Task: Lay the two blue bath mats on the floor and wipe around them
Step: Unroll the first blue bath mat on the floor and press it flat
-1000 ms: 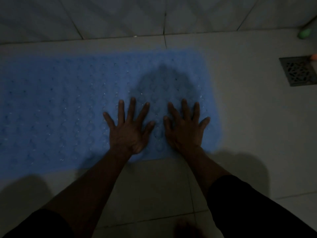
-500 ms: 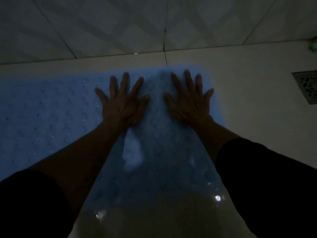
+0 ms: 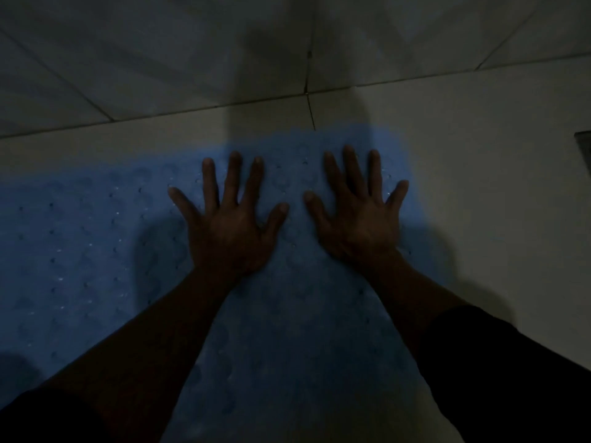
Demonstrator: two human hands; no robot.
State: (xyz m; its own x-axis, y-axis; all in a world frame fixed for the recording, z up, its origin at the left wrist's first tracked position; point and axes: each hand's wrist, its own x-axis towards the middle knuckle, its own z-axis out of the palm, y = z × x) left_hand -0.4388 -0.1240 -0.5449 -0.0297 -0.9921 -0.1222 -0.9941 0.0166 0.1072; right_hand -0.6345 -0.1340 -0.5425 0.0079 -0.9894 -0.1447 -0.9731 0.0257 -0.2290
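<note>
A blue bath mat with a bumpy, dotted surface lies flat on the pale tiled floor and fills the left and middle of the dim head view. My left hand rests palm-down on it with fingers spread. My right hand lies flat beside it, near the mat's far right corner, fingers also spread. Neither hand holds anything. Only one mat can be made out; whether a second one lies here I cannot tell.
The tiled wall rises just beyond the mat's far edge. Bare floor tiles stretch to the right, where a corner of the floor drain shows at the frame edge. My dark sleeves cover the lower corners.
Both hands slid from the mat's near edge toward its far edge by the wall, staying flat and spread. The view shifted forward, and the drain moved almost out of frame.
</note>
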